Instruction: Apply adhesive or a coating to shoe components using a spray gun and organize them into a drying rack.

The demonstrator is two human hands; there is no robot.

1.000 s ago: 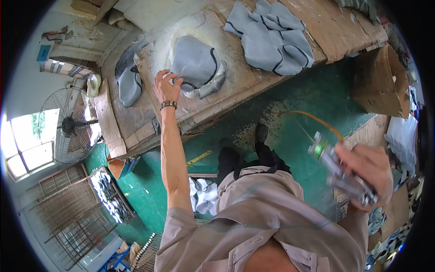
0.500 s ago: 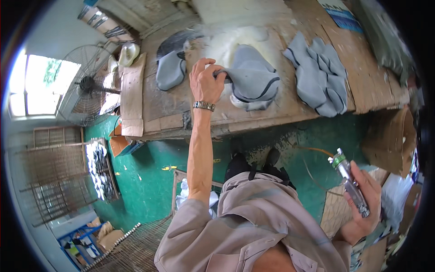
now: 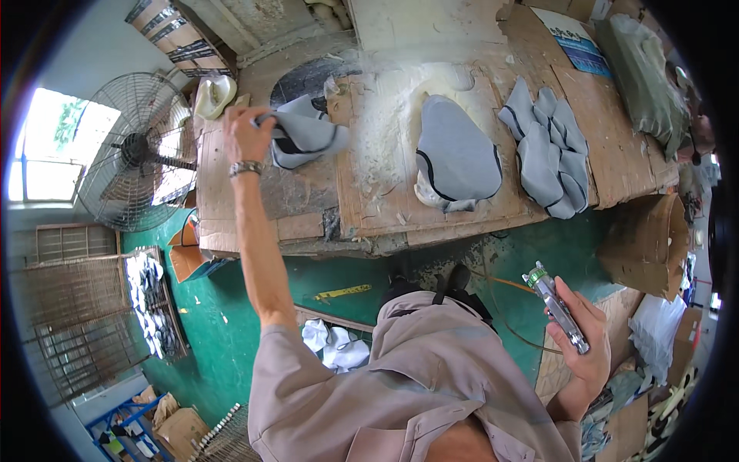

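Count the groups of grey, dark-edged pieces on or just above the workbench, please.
3: the left-hand bunch at the person's left hand, the middle group, and the overlapping pile on the right. Some pieces may be hidden underneath.

1 wide fisheye cam, the L of 2 worn on the person's head, looks steeply down & fwd, upright. The wearer's beige button-up cloth shirt (image 3: 331, 400) fills lower ctr., very near; bare R hand (image 3: 583, 335) & bare L hand (image 3: 248, 137) sit mid-dist. The brown cardboard-covered workbench (image 3: 300, 226) spans the top; green painted floor (image 3: 231, 308) shows below. Round wire-cage fan (image 3: 135, 150) at far L, edges bowing nr. the rim.
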